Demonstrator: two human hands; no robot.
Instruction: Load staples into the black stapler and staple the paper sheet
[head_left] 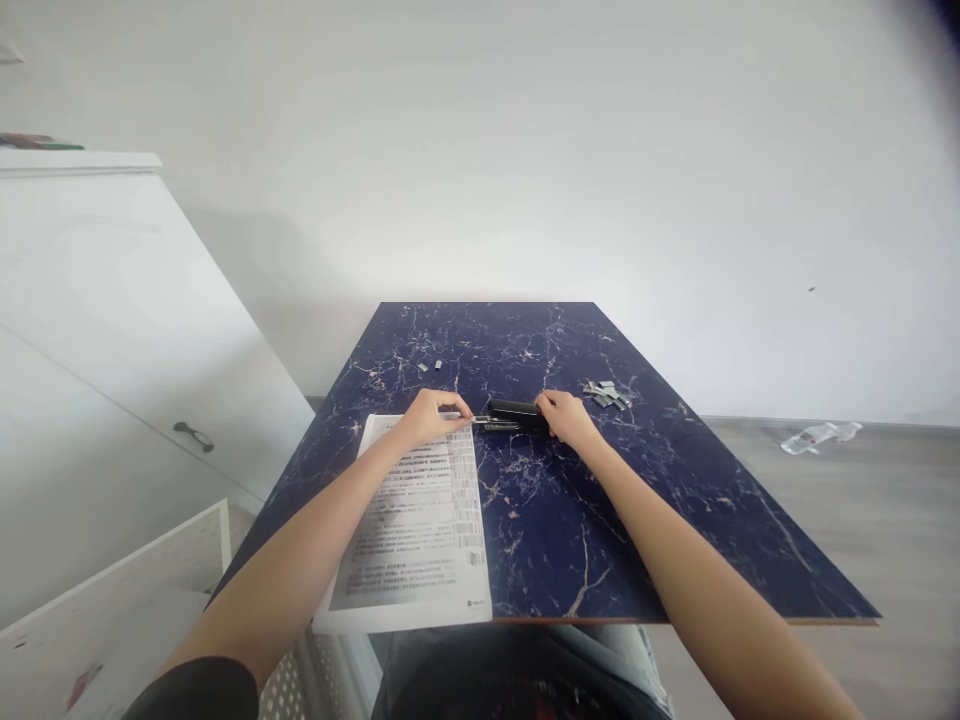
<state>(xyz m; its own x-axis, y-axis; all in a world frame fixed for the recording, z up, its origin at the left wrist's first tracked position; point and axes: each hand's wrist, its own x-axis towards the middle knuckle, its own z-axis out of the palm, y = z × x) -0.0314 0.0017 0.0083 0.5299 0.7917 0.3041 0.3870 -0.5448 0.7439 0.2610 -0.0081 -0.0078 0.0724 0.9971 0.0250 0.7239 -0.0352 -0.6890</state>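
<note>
Apparently the stapler (513,409), midway between the table's (540,540) side edges, is having its metal end (484,420) worked: left hand (435,413) pinching there, right hand (565,416) grasping the other end, and the next move wants steadiness.

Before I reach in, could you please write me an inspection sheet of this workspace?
Surface: dark blue marble-patterned tabletop.
Work items: black stapler, metal part showing at its left end; printed paper to its left, reaching the near edge.
Clutter: pile of small metallic strips, seemingly staples, beyond the right hand; two small pieces beyond the left hand.
Hands: right hand grips the stapler's right end; left hand has its fingertips at the metal part, exact grip too small to tell.
Cables: nothing seen.
Surroundings: white cabinet left, pale wall ahead, clear plastic item on the floor at right.
</note>
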